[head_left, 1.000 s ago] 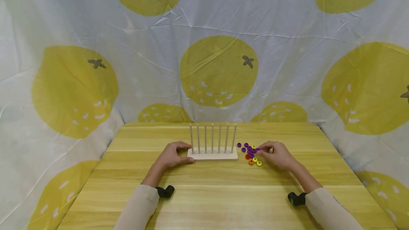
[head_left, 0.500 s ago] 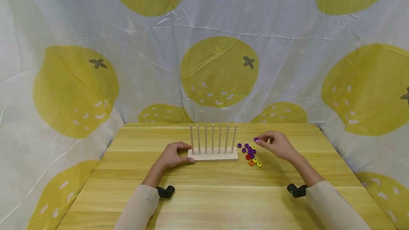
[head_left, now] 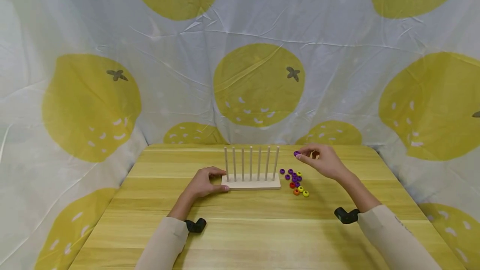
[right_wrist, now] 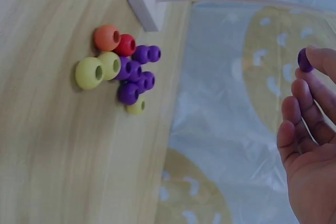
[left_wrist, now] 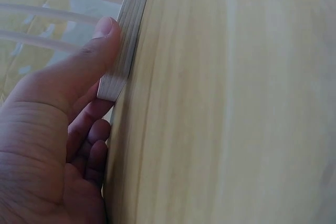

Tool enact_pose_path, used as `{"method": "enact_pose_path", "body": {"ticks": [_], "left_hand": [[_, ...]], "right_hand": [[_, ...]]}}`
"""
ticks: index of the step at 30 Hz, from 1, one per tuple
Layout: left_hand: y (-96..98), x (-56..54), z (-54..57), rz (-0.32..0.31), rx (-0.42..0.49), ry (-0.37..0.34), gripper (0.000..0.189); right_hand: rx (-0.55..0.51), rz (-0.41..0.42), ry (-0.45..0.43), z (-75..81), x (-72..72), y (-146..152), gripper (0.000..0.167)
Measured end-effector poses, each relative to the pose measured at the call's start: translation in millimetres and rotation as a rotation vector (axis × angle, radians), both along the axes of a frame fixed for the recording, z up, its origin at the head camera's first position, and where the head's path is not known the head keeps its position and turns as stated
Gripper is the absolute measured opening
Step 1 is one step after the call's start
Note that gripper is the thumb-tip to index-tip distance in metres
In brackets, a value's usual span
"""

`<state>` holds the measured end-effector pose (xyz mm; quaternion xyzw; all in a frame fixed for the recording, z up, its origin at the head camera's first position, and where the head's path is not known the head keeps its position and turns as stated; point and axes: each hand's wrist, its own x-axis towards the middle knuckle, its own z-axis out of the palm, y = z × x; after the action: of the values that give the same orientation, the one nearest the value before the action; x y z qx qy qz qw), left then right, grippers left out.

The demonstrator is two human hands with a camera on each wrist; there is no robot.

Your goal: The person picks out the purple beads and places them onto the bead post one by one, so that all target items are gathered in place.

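A pale wooden rack (head_left: 250, 184) with several upright bare pegs stands near the middle of the table. My left hand (head_left: 201, 182) grips its left end, the thumb on the front edge and the fingers behind, as the left wrist view also shows. Up above the table, right of the pegs, my right hand (head_left: 323, 161) pinches a purple bead (right_wrist: 304, 60) between thumb and fingertip. Below that hand lies a loose group of beads: several purple beads (right_wrist: 129, 93), a red bead (right_wrist: 125, 45), an orange bead (right_wrist: 107, 38) and three yellow beads (right_wrist: 89, 73).
The wooden table (head_left: 240, 236) has its far edge against a hanging cloth (head_left: 180, 70) printed with yellow fruit. The loose beads lie close to the rack's right end. Black wrist cameras (head_left: 346, 215) sit at both sleeves.
My right hand has lifted the purple bead from the group and carried it up and slightly left. My left hand keeps its grip on the rack.
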<state>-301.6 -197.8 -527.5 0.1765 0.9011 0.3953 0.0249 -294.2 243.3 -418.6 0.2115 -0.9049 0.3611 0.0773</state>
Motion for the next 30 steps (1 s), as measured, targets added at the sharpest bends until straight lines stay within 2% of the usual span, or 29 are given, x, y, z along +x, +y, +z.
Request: {"method": "enact_pose_path", "body": {"ticks": [11,23,30], "left_hand": [[0.5,1.5,1.6,0.004,-0.008,-0.007,0.058],[0.8,1.7,0.9,-0.012,-0.023,0.035,0.058],[0.2,1.8,4.7,0.0,-0.018,-0.006,0.06]], "right_hand": [[-0.006,0.012,0.023,23.5,-2.6,-20.5,0.024],[-0.016,0.07,0.045,43.3,-4.9,-52.2,0.024],[-0.043,0.117,0.028,52.0,-9.8,-76.6,0.025]]}}
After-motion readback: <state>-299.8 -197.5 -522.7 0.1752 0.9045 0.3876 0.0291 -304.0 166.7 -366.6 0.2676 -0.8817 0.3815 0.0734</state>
